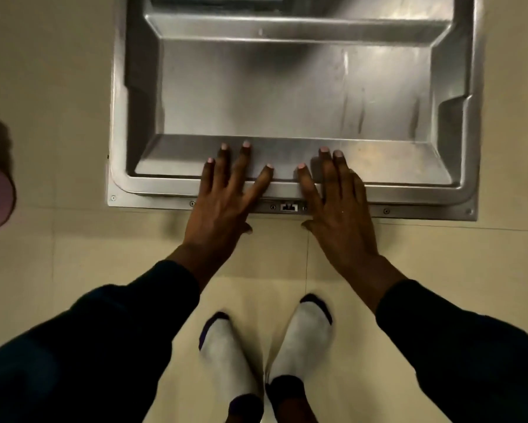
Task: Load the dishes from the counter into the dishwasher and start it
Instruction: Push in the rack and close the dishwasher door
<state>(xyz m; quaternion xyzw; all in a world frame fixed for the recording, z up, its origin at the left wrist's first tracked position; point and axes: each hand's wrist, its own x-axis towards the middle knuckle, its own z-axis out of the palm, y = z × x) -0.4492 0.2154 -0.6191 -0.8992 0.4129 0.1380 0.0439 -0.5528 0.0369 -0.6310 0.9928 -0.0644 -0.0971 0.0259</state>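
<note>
Head view: one dishwasher door, steel-lined and lowered flat, fills twelve o'clock. Two hands lie on its near edge, fingers straight and spread: left hand and right hand, flanking the latch. Two grey socks stand at six o'clock on beige floor tiles.

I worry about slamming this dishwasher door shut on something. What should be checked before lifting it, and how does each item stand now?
1. Both hands on the door edge: ok; left hand and right hand rest flat, fingers straight, either side of the latch.
2. Dishwasher door inner face free of items: ok.
3. Feet clear of the door: ok.
4. Racks pushed in: cannot tell.
5. Dishes loaded: cannot tell.
</note>
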